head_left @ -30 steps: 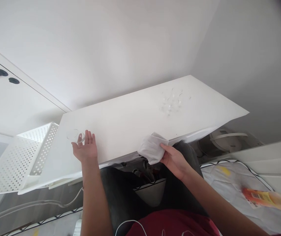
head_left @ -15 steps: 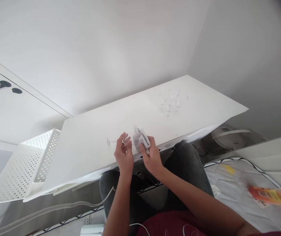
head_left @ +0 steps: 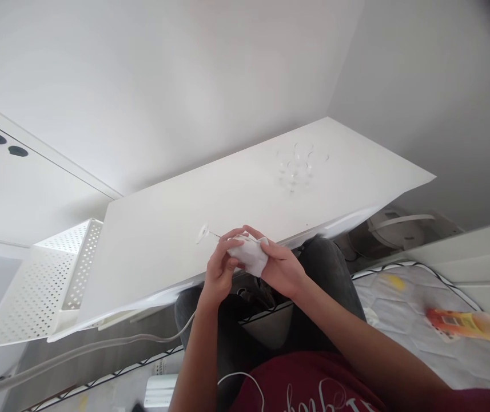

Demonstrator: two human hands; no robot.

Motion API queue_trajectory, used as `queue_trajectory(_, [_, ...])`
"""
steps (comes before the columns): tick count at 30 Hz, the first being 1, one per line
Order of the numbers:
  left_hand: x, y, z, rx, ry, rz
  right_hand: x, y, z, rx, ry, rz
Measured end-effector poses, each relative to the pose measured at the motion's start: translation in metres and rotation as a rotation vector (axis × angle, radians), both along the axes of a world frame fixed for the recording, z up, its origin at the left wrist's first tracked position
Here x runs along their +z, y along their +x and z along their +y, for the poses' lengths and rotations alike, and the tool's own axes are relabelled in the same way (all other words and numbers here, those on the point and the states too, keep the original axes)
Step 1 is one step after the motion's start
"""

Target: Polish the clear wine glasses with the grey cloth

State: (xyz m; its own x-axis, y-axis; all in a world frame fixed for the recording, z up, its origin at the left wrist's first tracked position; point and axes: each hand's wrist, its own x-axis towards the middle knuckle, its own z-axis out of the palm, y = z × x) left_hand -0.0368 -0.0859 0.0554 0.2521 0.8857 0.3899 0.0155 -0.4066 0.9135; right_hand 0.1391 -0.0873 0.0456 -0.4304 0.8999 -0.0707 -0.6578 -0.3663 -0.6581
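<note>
A clear stemmed glass lies on its side in my hands, its foot and thin stem pointing left over the table. Its bowl is hidden by my fingers and a white cloth. My left hand is closed round the bowl end of the glass, with its fingers touching the cloth. From the right, my right hand grips the cloth, pressing it against the glass with the thumb on top. Both hands meet just above the table's near edge.
Several clear glasses stand grouped on the white table at the far right. A white perforated rack adjoins the left end. A grey hose runs below it. An orange-yellow packet lies on the quilted mat at right.
My hands have come together, and my right hand has wrapped the cloth over the bowl. The glass has tilted, its foot moving up and slightly right. The view has shifted a little.
</note>
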Motion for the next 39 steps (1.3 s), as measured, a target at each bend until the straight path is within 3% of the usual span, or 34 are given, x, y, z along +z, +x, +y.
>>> queue_trajectory(2, [0.0, 0.002, -0.002, 0.092, -0.026, -0.001, 0.0, 0.001, -0.003, -0.061, 0.187, -0.191])
queue_trajectory(4, [0.0, 0.007, -0.005, 0.256, -0.145, 0.035, 0.0, 0.004, -0.004, -0.136, 0.488, -0.495])
queue_trajectory(6, [-0.002, 0.013, -0.008, 0.4, -0.271, 0.098, -0.002, 0.007, -0.003, -0.129, 0.788, -0.737])
queue_trajectory(7, [-0.004, 0.015, -0.009, 0.442, -0.308, 0.133, -0.004, 0.007, -0.002, -0.124, 0.867, -0.801])
queue_trajectory(9, [-0.008, 0.017, -0.013, 0.447, -0.321, 0.171, -0.006, 0.008, 0.0, -0.188, 0.794, -0.824])
queue_trajectory(12, [-0.01, 0.016, -0.018, 0.287, -0.287, 0.1, -0.008, 0.007, 0.005, -0.338, 0.297, -0.628])
queue_trajectory(14, [-0.007, 0.015, -0.021, 0.216, -0.231, 0.042, -0.007, 0.007, 0.007, -0.269, 0.053, -0.408])
queue_trajectory(16, [-0.002, 0.017, -0.023, 0.208, -0.121, 0.032, -0.004, 0.008, 0.006, -0.147, -0.033, -0.245])
queue_trajectory(19, [0.005, 0.023, -0.024, 0.304, -0.033, 0.044, 0.001, 0.01, 0.0, -0.048, 0.054, -0.216])
queue_trajectory(22, [0.005, 0.028, -0.022, 0.503, -0.178, 0.071, 0.002, 0.012, -0.007, -0.042, 0.435, -0.503])
queue_trajectory(24, [0.003, 0.027, -0.021, 0.483, -0.302, 0.046, 0.001, 0.013, -0.01, -0.039, 0.721, -0.703])
queue_trajectory(25, [0.002, 0.026, -0.021, 0.424, -0.336, 0.019, 0.001, 0.013, -0.01, -0.054, 0.775, -0.752])
queue_trajectory(26, [0.002, 0.024, -0.023, 0.357, -0.344, -0.003, 0.001, 0.014, -0.009, -0.092, 0.744, -0.756])
queue_trajectory(28, [0.004, 0.021, -0.027, 0.259, -0.281, -0.003, 0.001, 0.015, -0.006, -0.162, 0.485, -0.645])
queue_trajectory(31, [0.009, 0.021, -0.032, 0.244, -0.093, 0.064, 0.007, 0.016, -0.002, -0.108, 0.123, -0.404])
queue_trajectory(33, [0.01, 0.025, -0.031, 0.328, -0.064, 0.077, 0.012, 0.016, -0.003, -0.09, 0.155, -0.411])
queue_trajectory(36, [0.007, 0.031, -0.023, 0.47, -0.243, 0.052, 0.017, 0.014, -0.007, -0.191, 0.447, -0.647])
queue_trajectory(37, [0.006, 0.032, -0.021, 0.471, -0.314, 0.031, 0.017, 0.013, -0.006, -0.218, 0.508, -0.714])
queue_trajectory(39, [0.004, 0.033, -0.021, 0.396, -0.401, -0.008, 0.013, 0.016, -0.002, -0.29, 0.481, -0.758])
